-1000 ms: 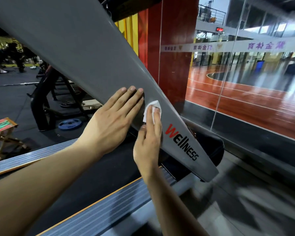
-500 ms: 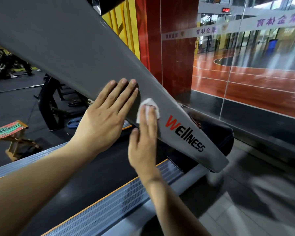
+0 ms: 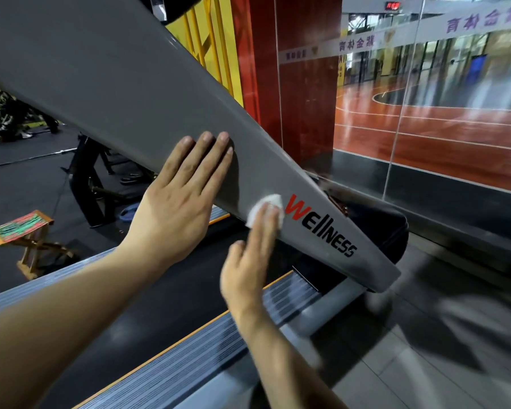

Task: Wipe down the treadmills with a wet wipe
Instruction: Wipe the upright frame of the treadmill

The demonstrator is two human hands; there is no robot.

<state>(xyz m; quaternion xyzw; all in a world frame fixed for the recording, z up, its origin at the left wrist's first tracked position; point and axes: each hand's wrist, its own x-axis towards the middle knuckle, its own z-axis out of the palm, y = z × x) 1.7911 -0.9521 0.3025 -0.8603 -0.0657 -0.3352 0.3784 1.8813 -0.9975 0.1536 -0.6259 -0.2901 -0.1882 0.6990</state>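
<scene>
Two hands on grey treadmill upright (image 3: 148, 93) | left hand (image 3: 174, 202) flat, fingers straight, bracing | right hand (image 3: 248, 261) fingers straight, pressing wet wipe (image 3: 266, 206) just left of Wellness logo (image 3: 322, 228) | wipe likely light, limp, damp; best pinned under fingertips | upright stiff, smooth, probably slick

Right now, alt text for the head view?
The right hand presses a white wipe flat on a grey slanted treadmill post, beside its Wellness logo. The left hand rests flat on the post higher up.
</scene>
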